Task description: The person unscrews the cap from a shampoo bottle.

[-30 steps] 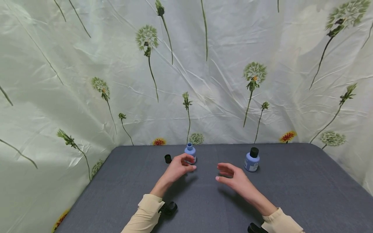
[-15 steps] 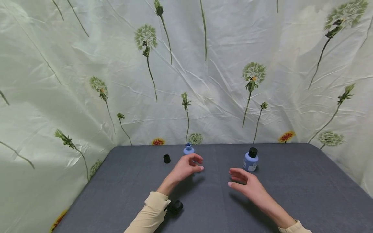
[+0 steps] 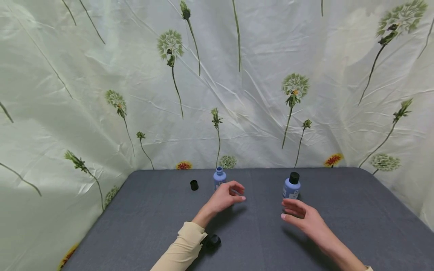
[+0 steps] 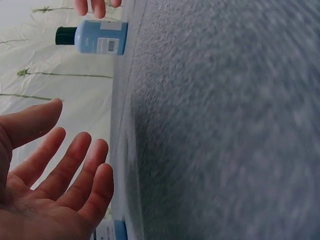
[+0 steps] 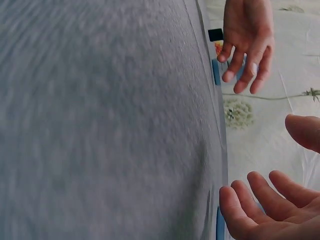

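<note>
An uncapped blue bottle (image 3: 219, 177) stands toward the back of the table, its lower part covered by my left hand (image 3: 226, 196). That hand hovers in front of it with loosely bent fingers and nothing in them. A second blue bottle (image 3: 292, 187), with a black cap on, stands upright to the right. My right hand (image 3: 303, 218) is just in front of this bottle, apart from it as far as I can tell, fingers relaxed and holding nothing. Left of the uncapped bottle lies a loose black cap (image 3: 194, 185). The left wrist view shows the capped bottle (image 4: 102, 37) beyond my left hand.
A dark grey cloth covers the table (image 3: 142, 222). Behind it hangs a pale curtain (image 3: 257, 105) printed with dandelions. A black wrist camera (image 3: 213, 241) sits under my left wrist.
Both hands have moved to the right over the table. My left hand has passed in front of the uncapped bottle, and my right hand has come close to the capped bottle. The bottles and cap stay put.
</note>
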